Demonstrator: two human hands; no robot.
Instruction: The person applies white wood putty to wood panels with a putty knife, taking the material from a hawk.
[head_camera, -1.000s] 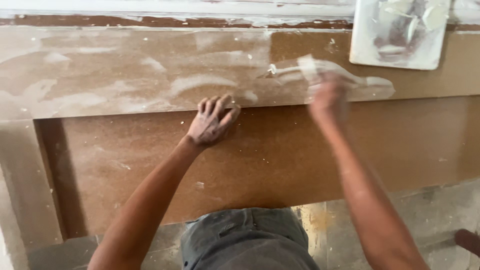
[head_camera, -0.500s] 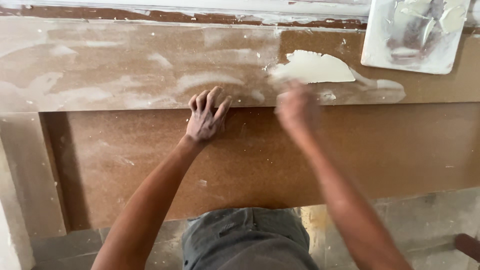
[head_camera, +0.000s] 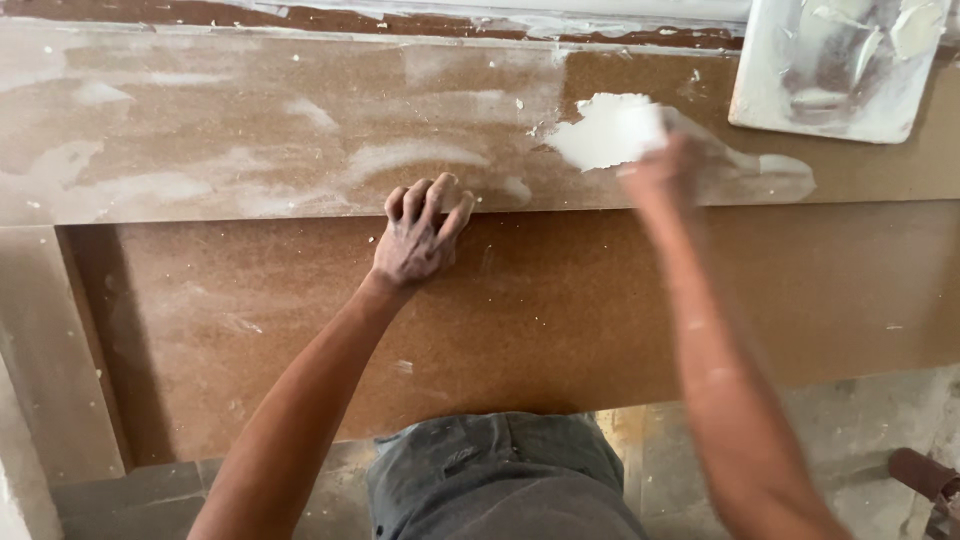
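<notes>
Right hand (head_camera: 655, 170), blurred so its grip can't be told, touches the white putty patch (head_camera: 605, 132); left hand (head_camera: 420, 235), open and empty, braces well leftward on the brown board (head_camera: 560, 310).

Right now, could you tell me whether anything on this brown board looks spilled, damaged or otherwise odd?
Nothing looks damaged. White filler sits in a thick uneven patch by the blurred right hand, and dried white smears streak the brown board. The left hand rests flat on its edge.

The left hand (head_camera: 418, 240) rests flat on the brown board (head_camera: 560, 310), fingers hooked over its ledge. The blurred right hand (head_camera: 660, 170) touches a white putty patch (head_camera: 600, 130). A smeared white tray (head_camera: 840, 65) sits above.
</notes>
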